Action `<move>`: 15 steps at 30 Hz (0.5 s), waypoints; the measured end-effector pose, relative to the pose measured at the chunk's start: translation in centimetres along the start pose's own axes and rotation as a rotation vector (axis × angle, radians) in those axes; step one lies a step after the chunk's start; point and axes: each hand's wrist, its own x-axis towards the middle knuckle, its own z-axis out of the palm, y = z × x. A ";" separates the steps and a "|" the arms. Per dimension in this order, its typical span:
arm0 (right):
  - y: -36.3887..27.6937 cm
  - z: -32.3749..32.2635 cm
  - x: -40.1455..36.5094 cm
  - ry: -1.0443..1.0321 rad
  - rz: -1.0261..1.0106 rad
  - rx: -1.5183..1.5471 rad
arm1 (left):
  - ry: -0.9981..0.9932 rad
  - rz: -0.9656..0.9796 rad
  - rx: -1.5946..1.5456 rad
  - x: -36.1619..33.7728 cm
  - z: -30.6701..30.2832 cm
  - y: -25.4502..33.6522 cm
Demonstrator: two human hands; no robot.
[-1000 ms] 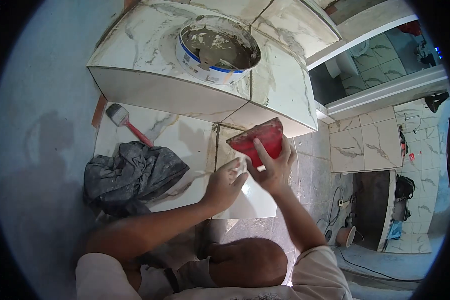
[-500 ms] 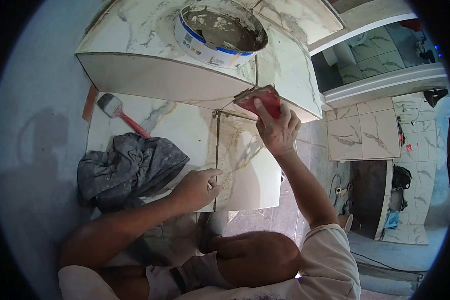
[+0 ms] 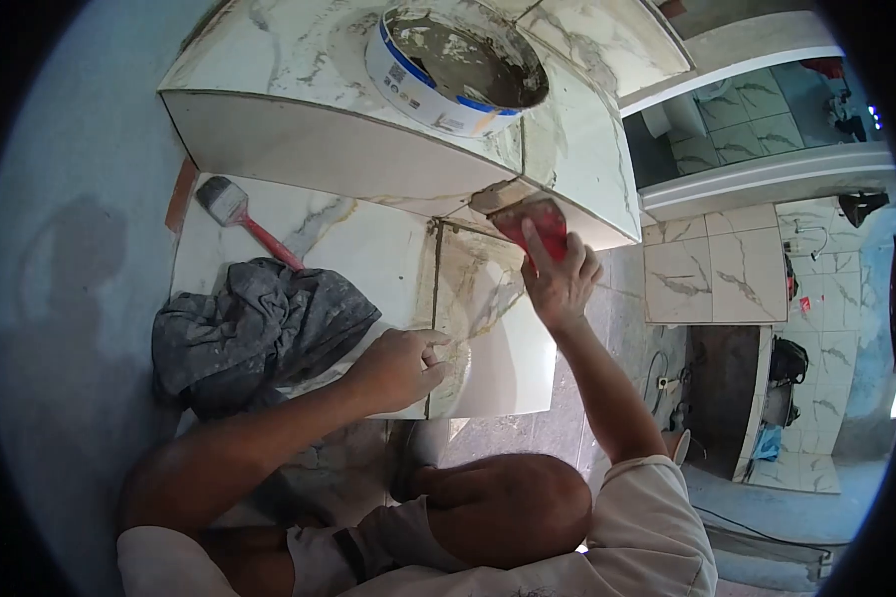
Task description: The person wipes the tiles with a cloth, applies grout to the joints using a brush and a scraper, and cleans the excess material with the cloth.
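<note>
My right hand [image 3: 560, 284] grips a red spreader [image 3: 536, 229] with a dirty edge, held against the front face of the upper tiled step [image 3: 338, 149]. A wet grey-brown smear of grout [image 3: 500, 195] shows on that face just above the tool. Over the lower tiled step [image 3: 498, 368], my left hand [image 3: 403, 370] rests with fingers bent and a little apart, nothing visible in them. It is close to the dark joint between two tiles. A white bucket [image 3: 423, 104] with a blue band, holding grey grout, stands on the upper step.
Left of my left hand lies a crumpled dark grey cloth [image 3: 259, 333]. A brush [image 3: 227, 204] with a red handle lies behind it, near the blue-grey wall [image 3: 80, 328]. On the right are a tiled counter [image 3: 717, 267] and a cable [image 3: 767, 532] on the floor.
My right hand has brought the red spreader down and slightly right, away from the step's top edge. Grout now shows on the front face. My left hand has hardly moved.
</note>
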 end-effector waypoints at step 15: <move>-3.6 3.0 -0.5 -0.026 -0.142 0.135 | 0.050 -0.010 0.223 0.5 0.1 -2.5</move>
